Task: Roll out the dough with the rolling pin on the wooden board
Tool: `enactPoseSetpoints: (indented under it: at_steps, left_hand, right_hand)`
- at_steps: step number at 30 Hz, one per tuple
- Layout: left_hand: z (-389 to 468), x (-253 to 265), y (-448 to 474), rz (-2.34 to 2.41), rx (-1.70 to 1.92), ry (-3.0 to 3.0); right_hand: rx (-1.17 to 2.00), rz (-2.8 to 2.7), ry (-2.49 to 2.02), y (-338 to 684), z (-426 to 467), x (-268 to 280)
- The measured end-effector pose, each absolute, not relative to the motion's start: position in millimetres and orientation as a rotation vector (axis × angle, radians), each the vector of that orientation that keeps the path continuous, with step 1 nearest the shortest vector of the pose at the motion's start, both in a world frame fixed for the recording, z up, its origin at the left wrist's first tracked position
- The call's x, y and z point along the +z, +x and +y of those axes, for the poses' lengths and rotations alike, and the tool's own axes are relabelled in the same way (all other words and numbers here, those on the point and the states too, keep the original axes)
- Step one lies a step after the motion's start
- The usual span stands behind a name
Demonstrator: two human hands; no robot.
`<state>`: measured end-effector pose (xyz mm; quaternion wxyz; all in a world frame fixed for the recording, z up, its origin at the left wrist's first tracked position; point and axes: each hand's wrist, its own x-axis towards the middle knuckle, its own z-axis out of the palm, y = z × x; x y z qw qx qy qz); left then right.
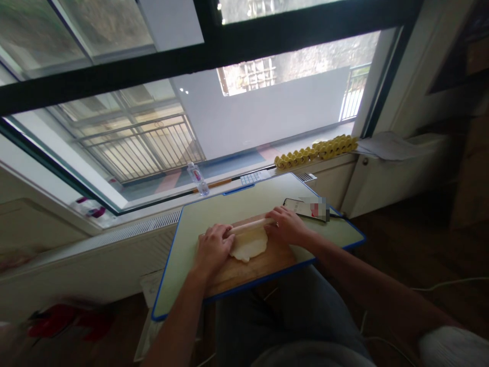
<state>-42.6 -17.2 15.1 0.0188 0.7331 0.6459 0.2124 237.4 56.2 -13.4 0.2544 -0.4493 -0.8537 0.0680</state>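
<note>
A pale rolling pin [250,226] lies across the far edge of a flattened sheet of dough [248,246]. My left hand [215,245] grips the pin's left end, with the fingers curled over it. At the other end, my right hand [286,224] is closed on the pin. Under the dough is a brown wooden board [244,278], resting on a light green tabletop with a blue rim [191,224]. The dough has an uneven outline and spreads from the pin toward me.
A phone [305,209] lies on the tabletop beyond my right hand. Along the windowsill stand a clear plastic bottle [197,179] and yellow egg trays [317,153]. A radiator [126,244] runs below the window. A red object [69,321] is on the floor at left.
</note>
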Motion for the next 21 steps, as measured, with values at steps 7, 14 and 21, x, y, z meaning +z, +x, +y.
enactPoseSetpoints:
  at_steps: [7,14,21]
  left_hand:
    - [-65,-6,-12,2.074,0.612,2.224]
    - [-86,-23,2,2.161,0.629,2.184]
    - [-67,-12,4,2.195,0.490,2.178]
  right_hand:
    - [0.157,-2.159,-1.356,234,-5,-30]
    - [0.137,-2.194,-1.498,225,-39,-36]
    - [0.147,-2.267,-1.534,218,-17,-30]
